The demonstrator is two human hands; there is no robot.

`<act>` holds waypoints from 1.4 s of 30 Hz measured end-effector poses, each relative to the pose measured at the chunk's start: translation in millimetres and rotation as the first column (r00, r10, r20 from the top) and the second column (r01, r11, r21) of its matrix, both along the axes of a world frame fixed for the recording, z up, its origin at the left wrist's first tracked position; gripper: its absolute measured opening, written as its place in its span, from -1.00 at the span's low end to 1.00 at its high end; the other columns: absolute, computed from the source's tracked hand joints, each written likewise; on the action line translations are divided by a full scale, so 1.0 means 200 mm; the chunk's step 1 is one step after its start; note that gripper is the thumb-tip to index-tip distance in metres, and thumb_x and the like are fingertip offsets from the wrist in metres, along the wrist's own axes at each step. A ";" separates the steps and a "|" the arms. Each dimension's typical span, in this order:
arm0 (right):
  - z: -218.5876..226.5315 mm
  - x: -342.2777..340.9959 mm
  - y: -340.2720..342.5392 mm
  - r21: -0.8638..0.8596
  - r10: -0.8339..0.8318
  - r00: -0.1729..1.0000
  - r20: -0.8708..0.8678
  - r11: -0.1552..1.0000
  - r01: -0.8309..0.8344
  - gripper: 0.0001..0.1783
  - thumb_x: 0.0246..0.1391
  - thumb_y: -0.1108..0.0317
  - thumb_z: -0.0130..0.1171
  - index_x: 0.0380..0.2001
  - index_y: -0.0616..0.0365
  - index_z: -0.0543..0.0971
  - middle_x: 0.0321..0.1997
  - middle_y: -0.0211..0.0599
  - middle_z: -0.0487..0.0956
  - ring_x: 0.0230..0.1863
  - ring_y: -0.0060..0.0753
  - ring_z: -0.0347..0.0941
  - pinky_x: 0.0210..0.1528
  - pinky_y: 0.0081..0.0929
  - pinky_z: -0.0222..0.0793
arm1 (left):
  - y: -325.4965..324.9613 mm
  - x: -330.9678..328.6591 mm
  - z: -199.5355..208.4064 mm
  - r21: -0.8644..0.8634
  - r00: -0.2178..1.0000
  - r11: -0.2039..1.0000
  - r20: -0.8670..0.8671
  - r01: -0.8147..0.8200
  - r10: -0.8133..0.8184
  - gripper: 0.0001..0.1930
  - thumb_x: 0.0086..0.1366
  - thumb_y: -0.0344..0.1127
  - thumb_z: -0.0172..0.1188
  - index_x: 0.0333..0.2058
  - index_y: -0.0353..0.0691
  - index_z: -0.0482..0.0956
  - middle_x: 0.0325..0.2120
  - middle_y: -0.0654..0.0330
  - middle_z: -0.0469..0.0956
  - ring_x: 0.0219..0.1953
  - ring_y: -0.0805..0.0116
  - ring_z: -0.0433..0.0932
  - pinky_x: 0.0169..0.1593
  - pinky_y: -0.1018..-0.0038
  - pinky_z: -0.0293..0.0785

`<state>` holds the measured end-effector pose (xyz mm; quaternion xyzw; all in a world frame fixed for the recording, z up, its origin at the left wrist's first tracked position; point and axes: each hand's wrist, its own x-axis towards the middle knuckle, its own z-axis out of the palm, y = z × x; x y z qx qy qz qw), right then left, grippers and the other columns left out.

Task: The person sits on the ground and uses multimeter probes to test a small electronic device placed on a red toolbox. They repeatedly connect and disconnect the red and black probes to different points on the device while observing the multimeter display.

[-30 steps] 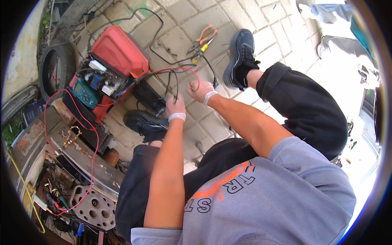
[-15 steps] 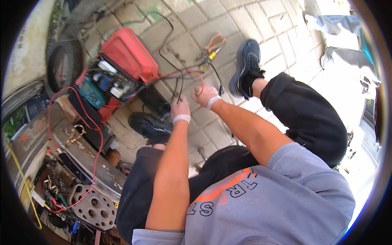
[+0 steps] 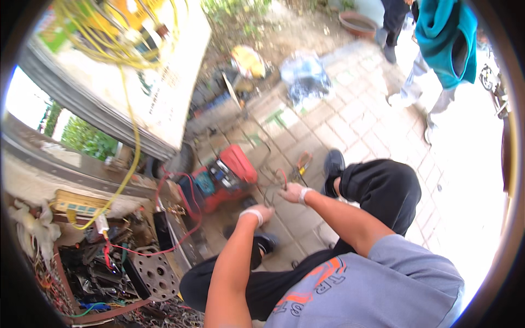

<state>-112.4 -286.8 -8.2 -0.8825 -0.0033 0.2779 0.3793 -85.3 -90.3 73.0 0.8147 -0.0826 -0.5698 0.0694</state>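
The person is sitting astride the paving, both arms reaching out toward twelve o'clock, a pale band showing at each wrist. The right hand (image 3: 296, 193) is pinching a red wire (image 3: 284, 176), its fingers curling shut around it near the end. The left hand (image 3: 264, 212) is resting just below it, at eight o'clock, its fingers bending inward; blur is hiding whether they are gripping the dark wire (image 3: 269, 192) close by, so that cannot be told.

At ten o'clock from the hands, a red machine (image 3: 221, 199) is standing on the paving, its inner parts (image 3: 223, 170) lying bare beside a red cover (image 3: 239, 163). A teal meter (image 3: 204, 182) is leaning at its near-left end. A red lead (image 3: 145, 255) is looping from there toward eight o'clock, ending near a white plug (image 3: 101, 223) among the bench clutter.

As far as can be judged, the opening-up is done and the lead is already laid out. The wire in the right hand is seemingly not yet finished with; whether its end is joining anything cannot be made out. Pliers (image 3: 304, 158) and a yellow screwdriver (image 3: 302, 170) are lying at one o'clock, out of both hands.
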 end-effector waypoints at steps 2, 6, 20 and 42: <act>0.16 0.05 0.00 0.056 0.014 1.000 0.019 0.998 -0.015 -0.38 0.24 -0.12 -0.06 -0.09 0.24 0.66 -0.04 0.22 0.65 0.03 0.28 0.56 0.13 0.01 0.42 | 0.05 0.02 0.25 0.001 0.982 0.994 0.154 0.107 -0.106 -0.37 0.38 0.17 -0.09 -0.14 -0.34 0.69 -0.09 -0.08 0.68 -0.02 -0.03 0.63 0.14 0.18 0.42; 0.58 0.18 -0.04 0.463 -0.094 0.985 -0.148 0.873 0.153 -0.65 0.19 0.09 0.22 -0.25 0.20 0.65 -0.45 -0.25 0.62 -0.50 -0.37 0.51 -0.38 -0.33 0.48 | 0.19 0.05 0.68 -0.021 0.975 0.999 0.218 0.037 -0.031 -0.45 0.40 0.11 -0.02 -0.32 -0.28 0.75 -0.44 0.10 0.67 -0.41 0.21 0.58 -0.20 0.26 0.47; 1.30 0.04 0.21 0.621 -0.216 0.873 -0.438 0.630 0.467 -0.49 0.35 -0.12 0.05 -0.33 0.13 0.61 -0.46 -0.32 0.60 -0.46 -0.32 0.53 -0.43 -0.31 0.46 | 0.19 -0.10 0.92 -0.757 0.767 0.428 -0.149 -0.494 0.624 -0.58 0.47 0.01 0.14 -0.23 -0.31 0.65 -0.55 0.24 0.56 -0.59 0.45 0.48 -0.47 0.53 0.37; 1.11 0.25 0.12 0.644 -0.398 0.743 -0.538 0.374 0.668 -0.71 0.13 0.25 0.39 -0.28 0.24 0.57 -0.47 -0.24 0.55 -0.71 -0.53 0.29 -0.63 -0.45 0.23 | 0.42 0.17 0.73 -0.416 0.355 -0.023 -0.802 -0.909 0.481 -0.48 0.14 -0.52 0.20 0.14 -0.31 0.53 -0.17 0.23 0.48 -0.19 0.39 0.49 -0.09 0.36 0.47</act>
